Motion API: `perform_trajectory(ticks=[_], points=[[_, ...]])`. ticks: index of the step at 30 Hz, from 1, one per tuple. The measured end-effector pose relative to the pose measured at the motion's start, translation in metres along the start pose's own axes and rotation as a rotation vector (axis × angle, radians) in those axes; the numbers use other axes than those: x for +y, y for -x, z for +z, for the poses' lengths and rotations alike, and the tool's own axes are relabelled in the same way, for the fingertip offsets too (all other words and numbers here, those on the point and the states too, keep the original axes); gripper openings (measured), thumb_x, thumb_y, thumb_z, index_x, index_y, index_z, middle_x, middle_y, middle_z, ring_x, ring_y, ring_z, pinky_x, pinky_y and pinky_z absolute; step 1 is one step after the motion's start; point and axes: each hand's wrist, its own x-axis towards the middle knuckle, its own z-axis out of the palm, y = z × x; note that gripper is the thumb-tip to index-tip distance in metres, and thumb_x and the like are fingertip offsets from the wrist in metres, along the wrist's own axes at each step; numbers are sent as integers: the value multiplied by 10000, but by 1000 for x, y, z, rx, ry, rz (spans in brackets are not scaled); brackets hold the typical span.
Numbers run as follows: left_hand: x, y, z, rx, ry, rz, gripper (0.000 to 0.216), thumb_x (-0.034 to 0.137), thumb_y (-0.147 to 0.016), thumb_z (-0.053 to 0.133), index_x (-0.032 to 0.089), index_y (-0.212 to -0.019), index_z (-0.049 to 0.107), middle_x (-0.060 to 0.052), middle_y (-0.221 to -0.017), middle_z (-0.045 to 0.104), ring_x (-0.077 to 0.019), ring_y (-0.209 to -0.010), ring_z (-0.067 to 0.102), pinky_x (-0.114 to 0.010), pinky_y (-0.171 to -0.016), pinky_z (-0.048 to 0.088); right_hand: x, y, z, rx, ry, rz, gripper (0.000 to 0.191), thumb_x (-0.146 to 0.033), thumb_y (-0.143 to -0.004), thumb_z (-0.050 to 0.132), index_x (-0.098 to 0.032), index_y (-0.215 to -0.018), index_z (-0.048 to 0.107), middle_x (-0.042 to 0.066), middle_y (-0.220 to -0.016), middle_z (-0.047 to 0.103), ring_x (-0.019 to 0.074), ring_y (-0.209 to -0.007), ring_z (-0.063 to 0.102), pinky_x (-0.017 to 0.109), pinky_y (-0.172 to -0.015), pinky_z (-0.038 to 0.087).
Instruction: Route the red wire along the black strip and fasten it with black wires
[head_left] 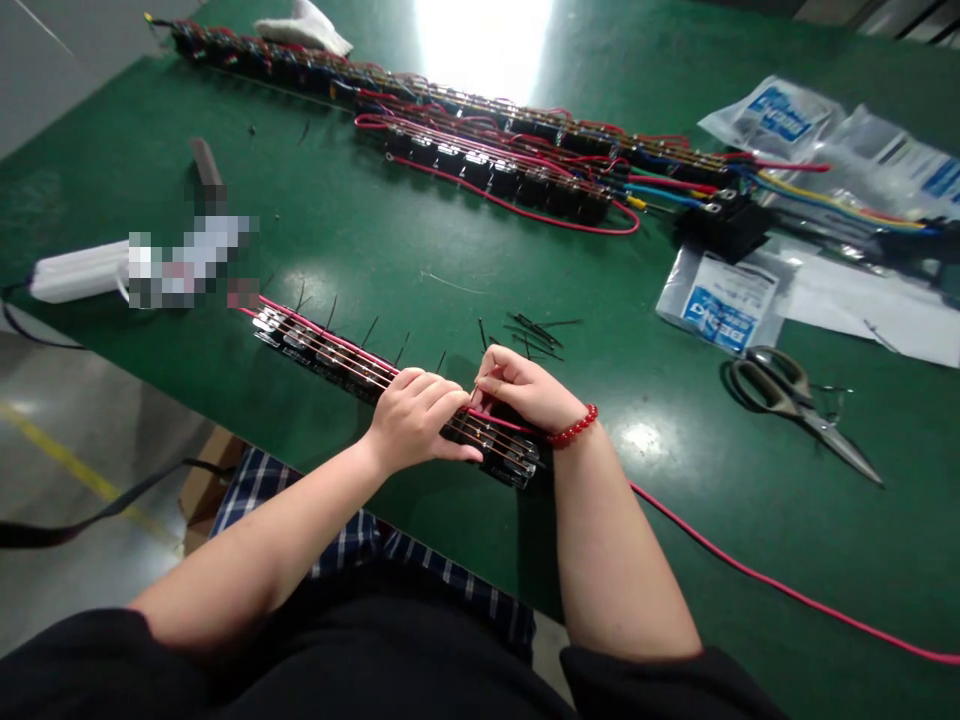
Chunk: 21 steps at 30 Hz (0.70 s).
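A long row of black relay blocks (pixel 322 352) lies near the front edge of the green table (pixel 360 240), with a red wire (pixel 787 590) running along it and off to the right. My left hand (pixel 416 420) rests on the row with its fingers curled over the blocks. Just to its right, my right hand (pixel 525 388), with a red bead bracelet at the wrist, pinches something thin at the row, probably a black cable tie. Several tie ends stick up from the row.
Loose black cable ties (pixel 536 332) lie just beyond my hands. Scissors (pixel 795 400) sit to the right. Two more wired relay rows (pixel 495 165) stretch across the far side. Plastic bags (pixel 720 300) lie at right, a white glove (pixel 304 28) at the back.
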Motion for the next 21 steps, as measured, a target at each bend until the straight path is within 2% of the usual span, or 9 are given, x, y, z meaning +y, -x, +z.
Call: perform_trajectory(ticks=[7, 21], points=[[1, -1, -1, -5, -13, -10, 614, 789, -749, 511, 213, -935, 611, -32, -896, 707, -190, -857, 633, -356, -842, 413, -2, -1, 0, -3, 49, 34, 185, -324, -911, 565, -215, -832, 439, -19, -701, 661, 122, -641, 634, 245, -595, 507], [1, 1, 0, -38, -23, -24, 619, 789, -762, 492, 215, -955, 621, -47, -915, 714, -207, -886, 633, -363, -855, 401, 1, -2, -1, -39, -35, 7, 241, -374, -902, 601, -214, -843, 430, -16, -704, 664, 125, -642, 637, 248, -613, 509]])
